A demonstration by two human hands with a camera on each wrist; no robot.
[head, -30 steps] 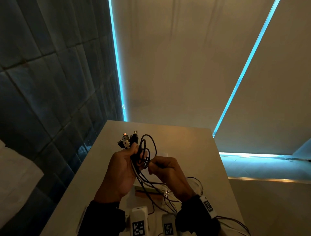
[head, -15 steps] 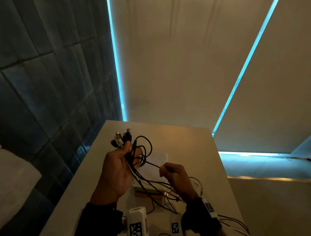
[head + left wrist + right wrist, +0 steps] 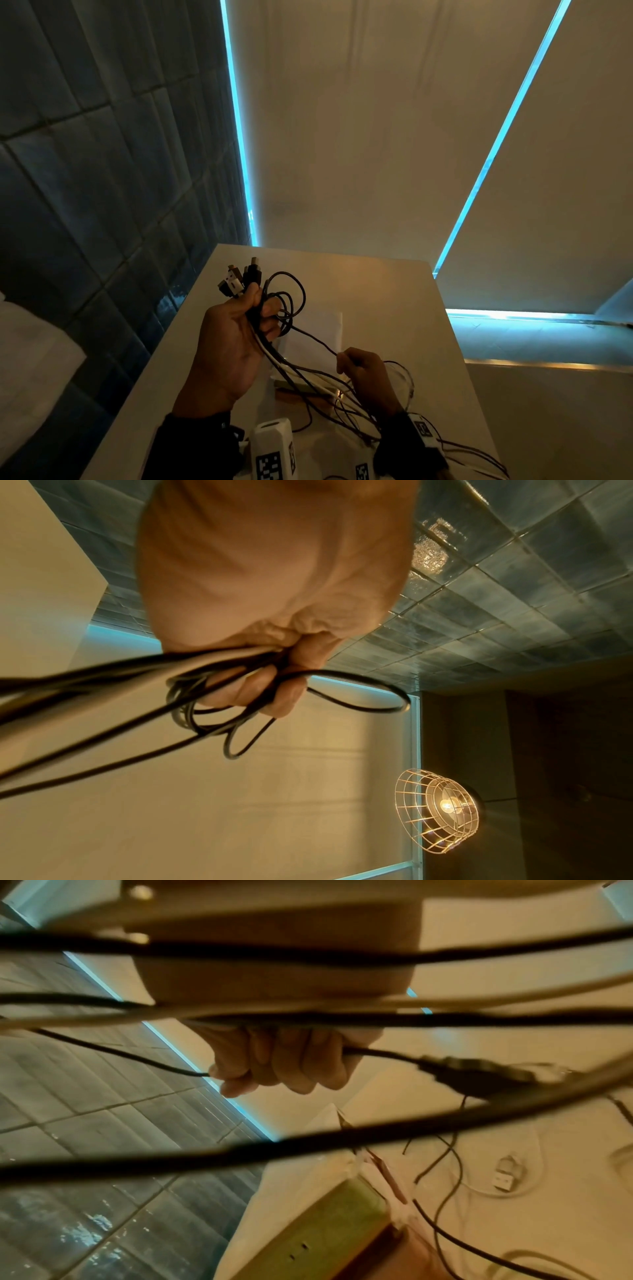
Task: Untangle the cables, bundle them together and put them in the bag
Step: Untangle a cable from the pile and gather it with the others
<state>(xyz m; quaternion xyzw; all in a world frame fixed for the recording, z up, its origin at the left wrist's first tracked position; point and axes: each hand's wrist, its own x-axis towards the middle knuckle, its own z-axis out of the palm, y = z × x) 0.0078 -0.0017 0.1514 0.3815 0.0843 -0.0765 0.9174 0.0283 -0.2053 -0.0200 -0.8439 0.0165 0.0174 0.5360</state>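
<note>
My left hand [image 3: 236, 339] is raised above the white table [image 3: 376, 294] and grips a bunch of black and white cables [image 3: 274, 356] near their ends. Several plugs [image 3: 239, 277] stick out above the fist, and black loops [image 3: 291, 301] hang beside the fingers [image 3: 270, 688]. My right hand [image 3: 363, 373], lower and to the right, pinches one thin black cable [image 3: 315, 339] drawn taut from the loops. In the right wrist view its fingers [image 3: 284, 1066] curl round that cable, with a black plug [image 3: 479, 1072] just past them. A flat white bag [image 3: 318, 332] lies on the table behind the cables.
Loose cable lengths [image 3: 462, 455] trail over the table's right front edge. A green and brown box [image 3: 329, 1229] and a small white plug [image 3: 507, 1177] lie on the table. A dark tiled wall [image 3: 102, 171] stands to the left. A wire-cage lamp [image 3: 438, 810] glows overhead.
My right hand has moved down and to the right, away from the left, drawing one black cable out of the loops. The left hand has shifted slightly left with the bunch.
</note>
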